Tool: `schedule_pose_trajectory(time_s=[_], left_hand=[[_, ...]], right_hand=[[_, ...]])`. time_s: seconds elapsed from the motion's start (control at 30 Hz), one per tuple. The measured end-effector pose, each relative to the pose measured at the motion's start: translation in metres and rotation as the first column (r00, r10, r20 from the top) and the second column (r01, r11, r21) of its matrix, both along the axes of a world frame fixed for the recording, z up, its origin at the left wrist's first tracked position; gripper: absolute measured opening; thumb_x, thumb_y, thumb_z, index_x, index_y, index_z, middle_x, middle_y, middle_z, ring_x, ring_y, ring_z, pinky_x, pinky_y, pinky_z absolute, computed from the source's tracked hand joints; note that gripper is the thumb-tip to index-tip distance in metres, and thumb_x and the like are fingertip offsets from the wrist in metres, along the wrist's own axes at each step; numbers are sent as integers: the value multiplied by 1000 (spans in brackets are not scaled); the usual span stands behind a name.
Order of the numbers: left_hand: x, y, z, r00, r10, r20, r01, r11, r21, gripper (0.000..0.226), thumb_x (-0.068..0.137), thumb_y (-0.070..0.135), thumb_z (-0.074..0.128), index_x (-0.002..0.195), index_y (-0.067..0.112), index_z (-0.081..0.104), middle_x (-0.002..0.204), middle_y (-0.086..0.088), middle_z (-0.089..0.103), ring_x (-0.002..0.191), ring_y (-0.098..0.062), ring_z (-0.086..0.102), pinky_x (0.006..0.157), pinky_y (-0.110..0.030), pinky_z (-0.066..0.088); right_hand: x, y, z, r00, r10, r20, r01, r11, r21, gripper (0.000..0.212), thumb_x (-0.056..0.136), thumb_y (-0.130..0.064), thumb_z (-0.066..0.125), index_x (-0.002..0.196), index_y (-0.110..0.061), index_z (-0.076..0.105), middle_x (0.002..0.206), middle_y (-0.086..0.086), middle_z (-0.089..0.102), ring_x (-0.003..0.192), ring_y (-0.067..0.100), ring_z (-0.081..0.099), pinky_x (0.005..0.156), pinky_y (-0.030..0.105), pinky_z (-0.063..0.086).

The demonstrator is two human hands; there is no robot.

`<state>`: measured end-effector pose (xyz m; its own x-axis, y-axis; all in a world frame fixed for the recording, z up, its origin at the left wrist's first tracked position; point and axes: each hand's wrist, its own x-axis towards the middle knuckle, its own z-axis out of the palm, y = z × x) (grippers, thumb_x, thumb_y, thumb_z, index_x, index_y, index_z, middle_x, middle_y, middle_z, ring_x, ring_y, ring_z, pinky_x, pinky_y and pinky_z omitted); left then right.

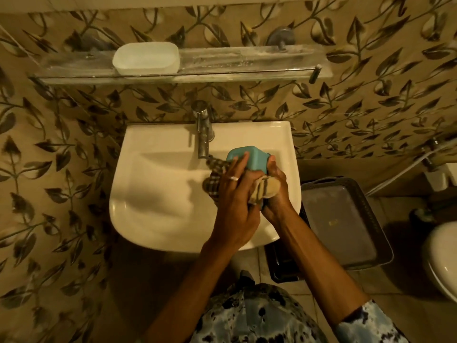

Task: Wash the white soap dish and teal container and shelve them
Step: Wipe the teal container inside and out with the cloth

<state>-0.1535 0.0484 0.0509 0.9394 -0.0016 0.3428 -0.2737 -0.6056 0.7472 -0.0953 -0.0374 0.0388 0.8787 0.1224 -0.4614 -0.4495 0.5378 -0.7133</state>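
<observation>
Over the white sink (153, 194) I hold a teal container (249, 158), bottom side up, just right of the tap spout. My left hand (235, 201) grips it from the front, fingers lying over its teal wall. My right hand (275, 191) holds its right side together with a checked cloth (215, 179) that wraps under the container and bunches between both hands. The white soap dish (146, 58) stands empty on the glass shelf (247, 61) above the sink, at its left part.
A chrome tap (204, 129) rises at the sink's back edge. A grey plastic basket (343, 224) sits on the floor right of the sink. A toilet rim (442, 258) shows at the far right. Leaf-patterned tiles cover the wall.
</observation>
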Motion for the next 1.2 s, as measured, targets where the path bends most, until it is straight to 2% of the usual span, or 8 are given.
schedule_pose_trajectory(time_s=[0.1, 0.27, 0.47, 0.63, 0.77, 0.87, 1.0, 1.2], left_hand=[[26, 9, 13, 989, 55, -139, -64, 996, -62, 53, 82, 32, 56, 129, 36, 34, 152, -1, 33, 141, -19, 30, 114, -46, 29], [33, 35, 16, 891, 34, -452, -310, 775, -551, 53, 69, 21, 82, 114, 15, 55, 102, 2, 68, 86, -5, 69, 68, -16, 55], [-1, 19, -24, 875, 11, -483, -331, 743, -582, 68, 61, 21, 87, 117, 27, 49, 112, 3, 62, 102, -13, 65, 78, -32, 59], [18, 40, -36, 876, -287, -388, -261, 395, -881, 71, 63, 27, 84, 126, 12, 54, 117, -12, 66, 106, -30, 64, 81, -42, 56], [24, 67, -41, 744, -530, -407, -334, 233, -913, 100, 60, 54, 80, 140, 9, 40, 128, -18, 57, 112, -33, 60, 91, -48, 52], [19, 72, -48, 664, -661, -349, -338, 150, -929, 91, 66, 64, 70, 137, 13, 46, 128, -16, 58, 115, -33, 56, 101, -49, 43], [14, 55, -58, 541, -699, -468, -450, 230, -863, 88, 78, 64, 55, 144, 9, 35, 142, -22, 36, 125, -39, 37, 114, -54, 18], [10, 38, -61, 552, -493, -672, -559, 380, -737, 43, 98, 41, 37, 119, 11, 59, 106, -10, 70, 91, -24, 68, 78, -37, 57]], right_hand=[[-7, 7, -1, 993, 50, 109, -27, 978, -206, 33, 101, -24, 36, 94, -13, 66, 85, 4, 73, 84, 22, 67, 73, 29, 56], [-15, 10, 5, 974, 106, 201, -25, 929, -370, 30, 99, -38, 38, 98, -21, 62, 89, 5, 70, 75, 16, 70, 63, 28, 57], [-14, 6, 5, 962, 74, 264, 35, 923, -384, 30, 100, -38, 35, 100, -22, 62, 95, 8, 69, 88, 23, 67, 80, 40, 54], [-9, 10, 17, 964, 217, 152, -142, 909, -393, 52, 100, -48, 19, 91, -19, 61, 80, 3, 67, 71, 14, 66, 67, 30, 54], [4, -6, 5, 899, -5, 438, 279, 776, -565, 33, 95, -41, 45, 74, -17, 52, 67, -2, 51, 60, 11, 46, 59, 28, 39], [17, -12, -2, 972, 96, 215, 18, 880, -475, 42, 81, -59, 53, 101, -23, 58, 101, -4, 60, 90, 11, 54, 84, 30, 44], [14, -15, -5, 952, 293, 84, -300, 950, 86, 85, 56, -71, 71, 118, -13, 65, 115, 11, 67, 106, 25, 62, 98, 42, 45], [14, -13, -18, 941, 257, 219, -305, 925, 227, 101, 57, -66, 75, 140, -16, 43, 120, 14, 60, 105, 28, 58, 93, 46, 46]])
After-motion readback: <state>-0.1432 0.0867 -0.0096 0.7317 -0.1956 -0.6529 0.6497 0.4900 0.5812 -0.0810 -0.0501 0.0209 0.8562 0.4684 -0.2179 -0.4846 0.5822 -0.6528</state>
